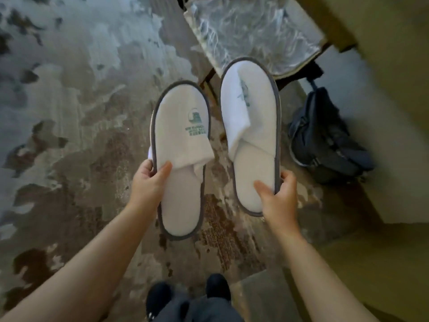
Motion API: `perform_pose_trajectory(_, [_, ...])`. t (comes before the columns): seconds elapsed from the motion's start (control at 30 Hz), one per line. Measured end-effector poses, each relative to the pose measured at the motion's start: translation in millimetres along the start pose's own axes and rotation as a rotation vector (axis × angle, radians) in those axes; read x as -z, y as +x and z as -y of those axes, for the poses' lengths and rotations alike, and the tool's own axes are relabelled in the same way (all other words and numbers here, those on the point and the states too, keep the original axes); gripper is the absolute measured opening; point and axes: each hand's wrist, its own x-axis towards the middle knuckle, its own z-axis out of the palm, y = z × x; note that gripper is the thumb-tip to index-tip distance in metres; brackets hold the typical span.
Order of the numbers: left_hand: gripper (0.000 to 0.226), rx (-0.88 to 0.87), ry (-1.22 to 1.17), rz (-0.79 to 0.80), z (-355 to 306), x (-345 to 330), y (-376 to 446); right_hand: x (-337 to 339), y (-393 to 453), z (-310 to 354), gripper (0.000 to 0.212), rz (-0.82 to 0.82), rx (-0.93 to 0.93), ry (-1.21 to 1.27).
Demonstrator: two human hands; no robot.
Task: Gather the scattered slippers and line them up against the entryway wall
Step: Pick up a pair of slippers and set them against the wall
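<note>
I hold two white terry slippers with grey piping up in the air, toes pointing away from me. My left hand point(149, 182) grips the left slipper point(181, 159) at its outer edge, thumb on the insole; a green logo shows on its upper. A second white layer peeks out behind its left edge. My right hand point(277, 196) grips the right slipper point(251, 135) near the heel, thumb on the insole. The upper of that slipper is creased.
Below lies a mottled grey-brown carpet point(69, 112). A chair with a plastic-covered seat point(250, 33) stands ahead. A dark bag point(325, 135) rests on the floor at right, beside a light wall point(394, 112). My dark shoes point(188, 293) show at the bottom.
</note>
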Motion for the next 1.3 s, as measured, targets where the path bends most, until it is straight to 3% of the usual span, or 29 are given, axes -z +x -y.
perform_pose_trajectory(0.2, [0.009, -0.012, -0.049, 0.227, -78, -47, -20, 41, -35, 60, 0.035, -0.247, -0.052, 0.069])
perform_pose_trajectory(0.43, [0.005, -0.080, 0.160, 0.686, -109, -91, -71, 81, -147, 74, 0.034, -0.710, -0.206, 0.240])
perform_pose_trajectory(0.63, [0.004, -0.163, 0.321, 1.109, -115, -148, -183, 139, -262, 78, 0.034, -1.132, -0.251, 0.275])
perform_pose_trajectory(1.0, [0.004, -0.138, 0.549, 1.756, 0, -136, -501, 199, -559, 32, 0.034, -1.775, -0.396, 0.337])
perform_pose_trajectory(1.3, [0.004, -0.005, 0.655, 2.039, 117, -60, -758, 261, -796, -8, 0.035, -1.979, -0.533, 0.353])
